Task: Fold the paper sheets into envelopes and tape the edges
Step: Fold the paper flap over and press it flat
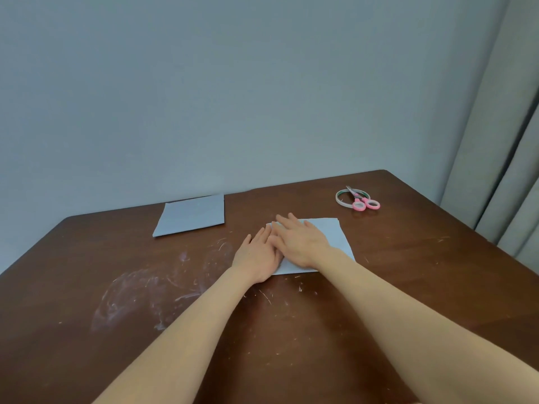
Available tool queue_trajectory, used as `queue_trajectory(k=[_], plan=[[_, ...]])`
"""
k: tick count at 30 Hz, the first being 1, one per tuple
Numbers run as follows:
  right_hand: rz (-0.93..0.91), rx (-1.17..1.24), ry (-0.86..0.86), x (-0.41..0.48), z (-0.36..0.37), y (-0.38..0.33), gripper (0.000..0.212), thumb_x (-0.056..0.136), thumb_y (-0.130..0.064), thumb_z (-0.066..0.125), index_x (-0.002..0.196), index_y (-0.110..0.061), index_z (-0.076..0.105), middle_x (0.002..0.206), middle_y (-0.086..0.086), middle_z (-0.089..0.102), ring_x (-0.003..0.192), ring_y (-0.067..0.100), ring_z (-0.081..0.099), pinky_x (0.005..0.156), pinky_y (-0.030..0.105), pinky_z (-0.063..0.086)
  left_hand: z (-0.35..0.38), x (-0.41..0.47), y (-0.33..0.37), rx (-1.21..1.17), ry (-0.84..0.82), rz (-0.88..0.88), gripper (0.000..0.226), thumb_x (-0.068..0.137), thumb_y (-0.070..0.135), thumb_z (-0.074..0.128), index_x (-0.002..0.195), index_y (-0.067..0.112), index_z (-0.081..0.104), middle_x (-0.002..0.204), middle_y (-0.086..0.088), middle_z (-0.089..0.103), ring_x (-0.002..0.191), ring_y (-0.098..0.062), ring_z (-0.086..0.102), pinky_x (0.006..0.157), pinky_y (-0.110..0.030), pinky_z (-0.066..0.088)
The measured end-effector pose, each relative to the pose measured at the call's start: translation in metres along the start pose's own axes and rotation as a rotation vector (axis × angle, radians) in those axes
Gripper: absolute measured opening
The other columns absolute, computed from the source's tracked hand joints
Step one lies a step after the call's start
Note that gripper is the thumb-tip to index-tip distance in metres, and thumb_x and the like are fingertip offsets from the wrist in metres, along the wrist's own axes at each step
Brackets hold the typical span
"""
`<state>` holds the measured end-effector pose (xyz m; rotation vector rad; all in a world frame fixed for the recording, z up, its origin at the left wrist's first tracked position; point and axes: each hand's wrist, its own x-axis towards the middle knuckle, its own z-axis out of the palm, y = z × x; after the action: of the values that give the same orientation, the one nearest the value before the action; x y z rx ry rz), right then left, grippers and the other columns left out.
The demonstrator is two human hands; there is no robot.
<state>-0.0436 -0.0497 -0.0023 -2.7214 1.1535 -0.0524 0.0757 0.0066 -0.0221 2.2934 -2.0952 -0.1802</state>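
Your left grip (258, 256) and right grip (300, 242) are pressing flat, holding nothing, on the paper sheet (335, 237); uneven pushing risks skewing the crease.

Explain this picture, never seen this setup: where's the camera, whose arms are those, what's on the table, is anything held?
There is no machine here. A person works with bare hands, and the single picture comes from a wide-angle camera worn on their head, looking forward and down. The two arms reaching in from below are therefore the wearer's own. On the brown table lies a pale sheet of paper. The left hand and right hand lie flat at its left end with straight fingers, probably pressing a fold. Nothing is gripped. Further left, near the wall, lies a second folded sheet. At the far right, pink-handled scissors rest across a roll of tape.
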Motion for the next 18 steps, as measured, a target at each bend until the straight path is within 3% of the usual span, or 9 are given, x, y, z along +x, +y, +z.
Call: queue_trajectory(k=[4, 10, 18], plan=[[-0.022, 0.089, -0.044, -0.001, 0.004, 0.001, 0.052, 0.103, -0.043, 0.016, 0.146, -0.018, 0.033, 0.155, -0.001, 0.031, 0.148, 0.018, 0.013, 0.120, 0.041, 0.011, -0.002, 0.000, 0.000, -0.013, -0.026, -0.014, 0.057, 0.102, 0.039, 0.015, 0.153, 0.018, 0.002, 0.162, -0.002, -0.002, 0.149, -0.014, 0.000, 0.121, -0.037, 0.005], [0.051, 0.001, -0.080, -0.009, 0.004, 0.018, 0.060, 0.103, -0.045, 0.016, 0.154, -0.014, 0.009, 0.162, 0.001, 0.000, 0.150, 0.015, -0.001, 0.121, 0.038, 0.004, -0.002, 0.002, 0.000, 0.044, -0.028, -0.028, 0.056, 0.103, 0.037, 0.016, 0.153, 0.013, 0.008, 0.162, -0.004, 0.000, 0.149, -0.015, 0.002, 0.121, -0.037, 0.007], [0.245, 0.084, -0.091, -0.035, -0.009, 0.051, 0.064, 0.101, -0.051, 0.018, 0.155, -0.018, 0.005, 0.162, -0.003, -0.002, 0.149, 0.019, 0.004, 0.120, 0.035, 0.005, -0.008, 0.001, 0.003, 0.058, -0.060, -0.031, 0.055, 0.103, 0.033, 0.016, 0.153, 0.012, 0.006, 0.162, -0.005, -0.002, 0.149, -0.015, 0.001, 0.121, -0.037, 0.007]])
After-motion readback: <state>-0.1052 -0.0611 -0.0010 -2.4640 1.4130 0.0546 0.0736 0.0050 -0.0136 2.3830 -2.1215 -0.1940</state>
